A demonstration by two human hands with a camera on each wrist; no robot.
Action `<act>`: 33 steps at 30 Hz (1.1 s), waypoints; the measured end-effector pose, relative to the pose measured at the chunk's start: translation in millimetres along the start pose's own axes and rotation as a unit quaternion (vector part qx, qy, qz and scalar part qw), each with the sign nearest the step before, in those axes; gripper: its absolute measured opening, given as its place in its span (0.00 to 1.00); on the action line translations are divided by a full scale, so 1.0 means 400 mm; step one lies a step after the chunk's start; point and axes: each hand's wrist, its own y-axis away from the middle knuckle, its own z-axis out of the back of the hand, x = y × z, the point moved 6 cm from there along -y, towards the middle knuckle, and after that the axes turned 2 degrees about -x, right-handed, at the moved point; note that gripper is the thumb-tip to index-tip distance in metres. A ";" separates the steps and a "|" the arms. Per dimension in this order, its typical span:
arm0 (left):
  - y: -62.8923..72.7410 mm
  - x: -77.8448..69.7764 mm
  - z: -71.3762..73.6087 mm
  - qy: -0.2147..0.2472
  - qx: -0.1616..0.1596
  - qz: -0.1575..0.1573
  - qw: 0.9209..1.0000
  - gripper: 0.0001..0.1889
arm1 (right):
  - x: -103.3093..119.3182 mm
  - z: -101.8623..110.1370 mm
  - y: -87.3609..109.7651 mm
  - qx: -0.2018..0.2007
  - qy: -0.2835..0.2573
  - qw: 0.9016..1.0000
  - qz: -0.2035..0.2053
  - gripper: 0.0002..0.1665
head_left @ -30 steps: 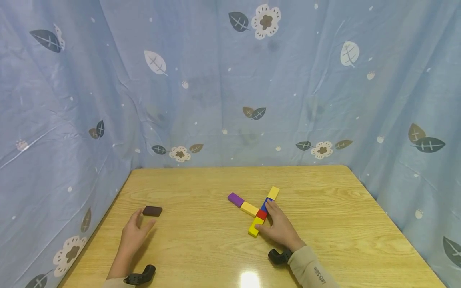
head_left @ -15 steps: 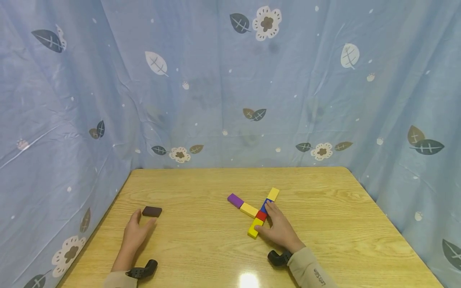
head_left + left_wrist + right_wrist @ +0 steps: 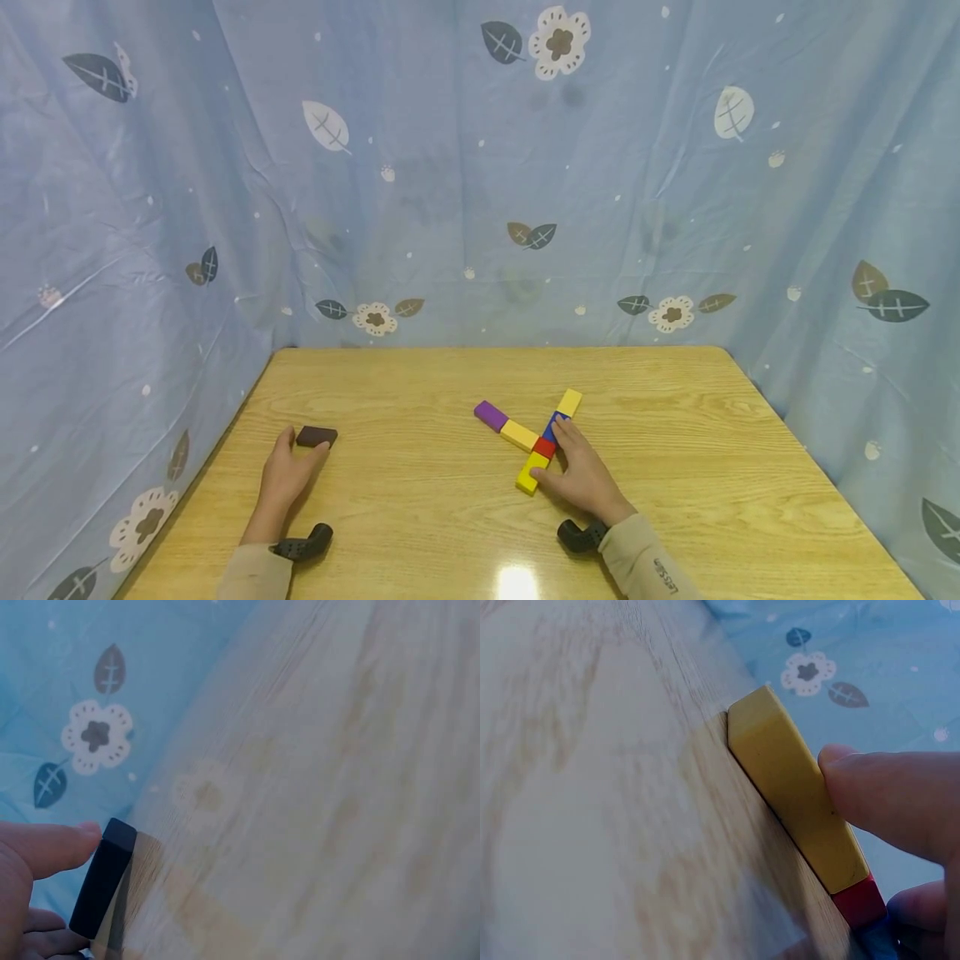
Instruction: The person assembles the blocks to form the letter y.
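On the left of the table, my left hand point(image 3: 287, 473) is at a dark brown block point(image 3: 317, 437), thumb at one end and fingers at the other. In the left wrist view, the thumb tip meets one end of the dark block point(image 3: 105, 877), with the fingers curled by its far end. My right hand point(image 3: 583, 475) rests on a row of blocks, its thumb on the bright yellow block point(image 3: 531, 475) and its fingertips on the blue block point(image 3: 551, 428). Between those two sits a red block point(image 3: 543, 448). A pale yellow block point(image 3: 570, 402) tops the row.
A side branch leaves the red block toward the back left: a light yellow block point(image 3: 519, 435), then a purple block point(image 3: 491, 416). The wooden table point(image 3: 420, 500) ends at a blue patterned curtain point(image 3: 465, 167) at the back and sides. Both wrists wear black cameras.
My left hand has moved slightly forward and right, its thumb now at the dark block, which stays in place. The right hand and the joined blocks have not visibly moved.
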 end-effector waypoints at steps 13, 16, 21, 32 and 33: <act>-0.015 -0.011 -0.005 -0.036 -0.013 -0.005 0.999 0.52 | -0.002 -0.001 0.000 0.001 0.001 1.000 -0.001 0.55; -0.017 -0.013 -0.005 -0.040 -0.014 -0.009 0.999 0.52 | -0.001 0.000 0.000 0.000 0.000 1.000 -0.002 0.55; -0.018 -0.012 -0.007 -0.053 -0.028 -0.022 0.998 0.49 | -0.001 0.000 -0.002 0.000 0.002 1.000 0.000 0.55; -0.019 -0.015 -0.007 -0.072 -0.045 -0.033 0.996 0.49 | 0.000 0.001 0.000 0.001 0.005 1.000 0.002 0.55; -0.019 -0.015 -0.007 -0.072 -0.045 -0.033 0.996 0.49 | 0.000 0.001 0.000 0.001 0.005 1.000 0.002 0.55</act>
